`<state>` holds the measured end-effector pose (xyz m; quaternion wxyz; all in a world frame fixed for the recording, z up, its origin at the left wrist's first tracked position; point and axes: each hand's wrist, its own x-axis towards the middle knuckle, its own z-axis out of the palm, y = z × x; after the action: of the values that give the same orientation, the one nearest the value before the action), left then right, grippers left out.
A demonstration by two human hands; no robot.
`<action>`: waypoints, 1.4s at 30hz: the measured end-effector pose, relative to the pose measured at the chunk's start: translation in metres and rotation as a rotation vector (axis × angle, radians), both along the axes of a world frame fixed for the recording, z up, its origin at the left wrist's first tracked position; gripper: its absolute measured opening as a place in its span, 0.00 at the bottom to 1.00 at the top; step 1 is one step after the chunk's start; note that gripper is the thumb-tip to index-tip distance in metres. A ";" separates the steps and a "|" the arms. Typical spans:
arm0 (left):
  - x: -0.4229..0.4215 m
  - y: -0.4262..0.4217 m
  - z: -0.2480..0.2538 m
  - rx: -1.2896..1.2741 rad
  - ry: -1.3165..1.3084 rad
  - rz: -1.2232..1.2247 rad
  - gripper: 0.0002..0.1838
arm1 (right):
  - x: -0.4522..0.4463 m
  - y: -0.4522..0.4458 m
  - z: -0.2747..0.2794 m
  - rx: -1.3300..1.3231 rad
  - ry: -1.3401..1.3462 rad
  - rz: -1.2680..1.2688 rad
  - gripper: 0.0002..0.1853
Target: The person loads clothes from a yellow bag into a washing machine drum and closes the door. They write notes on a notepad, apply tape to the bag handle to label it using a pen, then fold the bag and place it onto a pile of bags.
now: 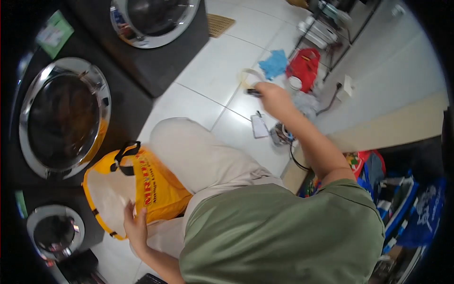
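A yellow-orange bag [161, 189] with black handles, a pale inside and dark red lettering leans against my bent leg, its mouth facing left. My left hand [135, 226] is at the bag's lower rim, thumb and fingers closed on its edge. Stretched out over the floor, my right hand [274, 98] is closed around a small black object [254, 93], whose kind is too blurred to tell. Just beyond that hand is a pale yellowish ring [250, 78], perhaps a roll of tape; whether the hand touches it I cannot tell.
Dark front-loading machines with round doors [64, 118] line the left side. On the tiled floor [203, 66] lie a blue cloth-like item [273, 64], a red bag [304, 70] and a white card-like item [259, 126]. Packed bags [425, 213] stand at the right.
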<state>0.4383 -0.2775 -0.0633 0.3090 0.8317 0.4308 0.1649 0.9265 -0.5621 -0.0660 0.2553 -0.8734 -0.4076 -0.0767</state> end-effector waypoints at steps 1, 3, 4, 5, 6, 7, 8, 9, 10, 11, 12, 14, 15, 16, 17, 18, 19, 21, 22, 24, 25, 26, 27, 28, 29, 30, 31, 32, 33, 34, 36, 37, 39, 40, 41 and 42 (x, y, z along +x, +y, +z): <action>0.007 -0.012 0.007 -0.021 0.151 -0.013 0.22 | 0.026 -0.050 -0.030 -0.129 0.082 -0.140 0.06; 0.011 -0.022 0.015 -0.029 0.310 0.024 0.16 | 0.032 -0.125 -0.059 -0.387 0.214 -0.346 0.05; 0.006 -0.020 0.012 -0.021 0.309 0.068 0.14 | 0.027 -0.151 -0.087 -0.422 0.231 -0.369 0.06; 0.005 -0.021 0.008 -0.009 0.312 0.115 0.13 | 0.017 -0.167 -0.109 -0.480 0.242 -0.381 0.06; 0.006 -0.021 0.003 0.041 0.317 0.145 0.12 | 0.009 -0.179 -0.131 -0.535 0.252 -0.391 0.07; 0.004 -0.019 -0.003 0.096 0.315 0.177 0.12 | 0.005 -0.186 -0.155 -0.566 0.276 -0.409 0.08; 0.004 -0.016 -0.006 0.149 0.314 0.208 0.11 | 0.003 -0.191 -0.180 -0.599 0.302 -0.425 0.10; 0.005 -0.013 -0.007 0.209 0.362 0.213 0.11 | 0.001 -0.195 -0.196 -0.631 0.326 -0.442 0.11; 0.004 -0.010 -0.008 0.232 0.366 0.196 0.12 | 0.000 -0.198 -0.208 -0.650 0.337 -0.444 0.12; 0.001 -0.007 -0.009 0.255 0.371 0.181 0.12 | -0.002 -0.196 -0.213 -0.669 0.349 -0.444 0.12; -0.001 -0.003 -0.009 0.279 0.378 0.167 0.12 | -0.002 -0.193 -0.217 -0.689 0.362 -0.442 0.13; -0.008 0.001 -0.013 0.267 0.373 0.196 0.14 | 0.003 -0.192 -0.219 -0.585 0.415 -0.441 0.16; -0.012 0.002 -0.016 0.259 0.372 0.212 0.15 | 0.007 -0.194 -0.217 -0.500 0.408 -0.438 0.17; -0.016 0.004 -0.022 0.310 0.371 0.208 0.16 | 0.011 -0.194 -0.216 -0.415 0.399 -0.434 0.18; -0.021 0.003 -0.031 0.360 0.369 0.207 0.17 | 0.013 -0.184 -0.189 -0.396 0.459 -0.499 0.19; -0.022 -0.001 -0.030 0.408 0.366 0.210 0.19 | 0.020 -0.182 -0.193 -0.472 0.491 -0.478 0.19; -0.023 -0.004 -0.029 0.331 0.396 0.266 0.20 | 0.031 -0.186 -0.195 -0.552 0.519 -0.457 0.19; -0.025 -0.008 -0.031 0.302 0.365 0.301 0.21 | 0.036 -0.188 -0.196 -0.530 0.552 -0.363 0.19; -0.023 -0.009 -0.033 0.285 0.345 0.317 0.21 | 0.036 -0.188 -0.196 -0.556 0.549 -0.326 0.20; -0.020 -0.008 -0.047 0.213 0.214 0.368 0.19 | 0.040 -0.185 -0.202 -0.607 0.535 -0.229 0.21; -0.031 -0.005 -0.059 0.171 0.076 0.426 0.19 | 0.044 -0.199 -0.229 -0.429 0.416 -0.168 0.21; -0.022 -0.015 -0.049 0.102 0.046 0.420 0.18 | 0.036 -0.196 -0.208 -0.502 0.431 -0.250 0.22; -0.021 -0.020 -0.059 0.011 -0.275 0.459 0.17 | 0.034 -0.184 -0.187 -0.722 0.437 -0.284 0.22; -0.012 -0.020 -0.053 -0.358 -0.849 0.705 0.17 | 0.041 -0.194 -0.207 -0.788 0.349 -0.268 0.21; -0.019 -0.024 -0.060 0.018 -0.296 0.482 0.15 | 0.038 -0.178 -0.190 -0.998 0.327 -0.297 0.18; -0.004 -0.034 -0.031 0.296 0.112 0.438 0.14 | 0.056 -0.196 -0.230 -1.223 0.269 -0.286 0.16; -0.004 -0.037 -0.030 0.311 0.098 0.460 0.13 | 0.051 -0.185 -0.223 -1.269 0.280 -0.286 0.15; -0.009 -0.037 -0.031 0.320 0.080 0.461 0.13 | 0.054 -0.187 -0.233 -1.272 0.346 -0.178 0.16; -0.014 -0.035 -0.031 0.341 0.093 0.455 0.13 | 0.053 -0.181 -0.234 -1.280 0.302 -0.169 0.14; -0.016 -0.034 -0.032 0.356 0.100 0.444 0.13 | 0.057 -0.174 -0.232 -1.289 0.258 -0.171 0.12; -0.020 -0.032 -0.027 0.367 0.057 0.412 0.13 | 0.071 -0.159 -0.233 -1.338 0.199 -0.111 0.12; -0.021 -0.032 -0.021 0.377 0.002 0.385 0.12 | 0.077 -0.156 -0.243 -1.354 0.183 -0.089 0.12; -0.047 -0.009 -0.019 0.305 -0.209 0.392 0.14 | 0.083 -0.144 -0.240 -1.319 0.154 -0.103 0.13; -0.071 0.005 -0.009 0.248 -0.247 0.462 0.16 | 0.089 -0.141 -0.246 -1.300 0.135 -0.111 0.13; -0.100 0.019 0.001 0.191 -0.283 0.534 0.17 | 0.098 -0.147 -0.258 -1.302 0.063 0.016 0.13; -0.140 0.038 0.009 0.158 -0.282 0.511 0.18 | 0.093 -0.136 -0.242 -1.394 0.072 0.056 0.13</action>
<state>0.2987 -0.2397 -0.0542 0.2488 0.6867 0.5647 0.3843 1.0195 -0.6982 -0.3075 -0.3495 -0.8248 -0.3753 0.2381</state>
